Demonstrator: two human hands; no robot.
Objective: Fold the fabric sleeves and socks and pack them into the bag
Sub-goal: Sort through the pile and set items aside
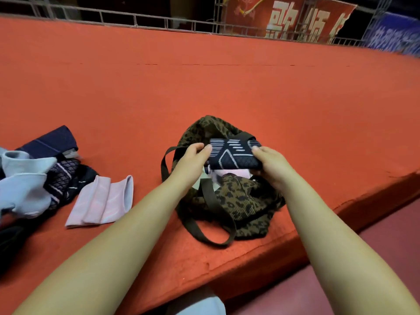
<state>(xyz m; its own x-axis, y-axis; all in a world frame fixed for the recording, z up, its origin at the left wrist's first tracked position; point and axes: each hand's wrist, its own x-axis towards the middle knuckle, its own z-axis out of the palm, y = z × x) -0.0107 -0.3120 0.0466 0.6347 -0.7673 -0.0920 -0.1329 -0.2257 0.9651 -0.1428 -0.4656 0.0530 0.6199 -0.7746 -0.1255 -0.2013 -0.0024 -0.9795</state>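
Holding a folded dark sleeve (234,154) with pale grey stripes between them, both hands hover right over the open mouth of the leopard-print bag (241,201). The left hand (193,155) pinches the sleeve's left end with thumb and fingers curled round it, and the right hand (270,164) grips the right end in the same way. Inside the bag, just beneath the sleeve, a pale pink piece of fabric (229,173) shows. The bag sits slumped on the red-covered table (204,87) near its front edge, its dark straps (204,214) sprawled toward the person. Well to the left lies a flat pink sleeve (102,201), and beside it a loose heap of garments (38,173) in navy, light blue and dark patterned cloth. Behind the table runs a metal railing (136,19) with a red banner (288,17) beyond it
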